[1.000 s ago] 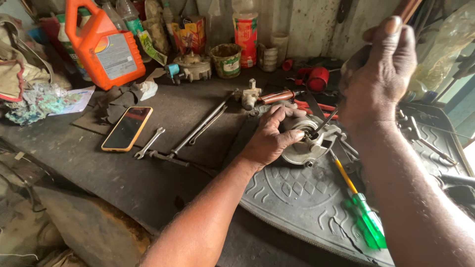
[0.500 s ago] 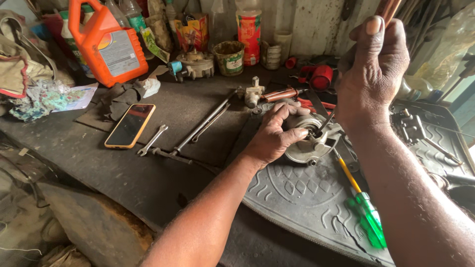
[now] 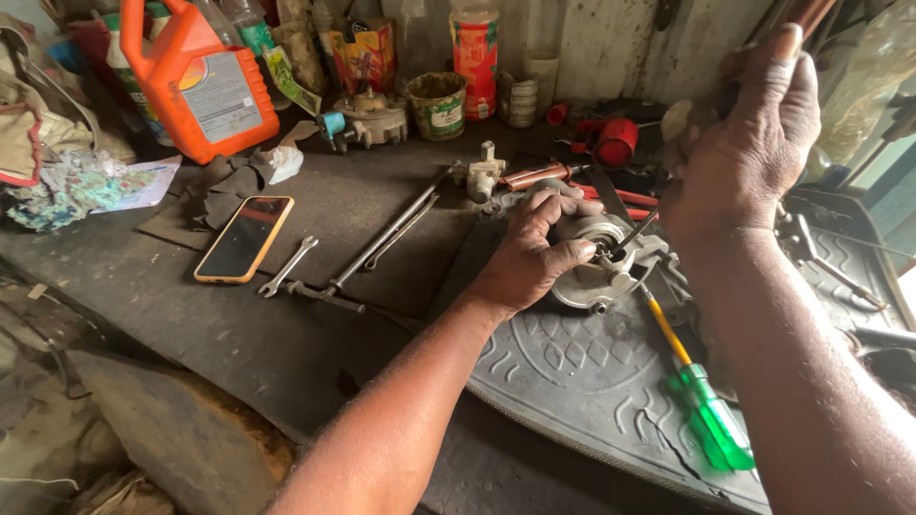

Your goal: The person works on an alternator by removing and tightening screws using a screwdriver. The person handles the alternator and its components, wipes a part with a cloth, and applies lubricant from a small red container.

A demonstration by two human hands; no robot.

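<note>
While the left hand (image 3: 539, 250) presses down on a round grey metal part (image 3: 606, 262), its fingers curl over the top of that part and the thumb lies along the near side, so the hand is half closed around it. The metal part sits on a dark rubber mat (image 3: 592, 381) with a raised pattern, which lies over the right half of a dirty workbench (image 3: 191, 334). A thin dark rod (image 3: 634, 232) slants down into the middle of the part, just beside the thumb tip.

Up at the right, the right hand (image 3: 749, 143) is raised well above the bench, fingers wrapped tight around a brown handle (image 3: 811, 14) that runs out of the top of the picture; what the handle belongs to cannot be told.

Lying on the mat just right of the part is a screwdriver (image 3: 701, 410) with a yellow shaft and a clear green grip, its tip pointing toward the part. Left of the mat, on the bare bench, lie two long metal bars (image 3: 386, 234), a small wrench (image 3: 286, 266) and a phone (image 3: 244, 237) in an orange case, screen up. An orange plastic jug (image 3: 196, 81) stands at the back left, with a small green tin (image 3: 437, 105) and a red spray can (image 3: 474, 48) further along the back wall. A red cap-like piece (image 3: 615, 141) rests behind the part, near a red-handled tool (image 3: 534, 175).
</note>
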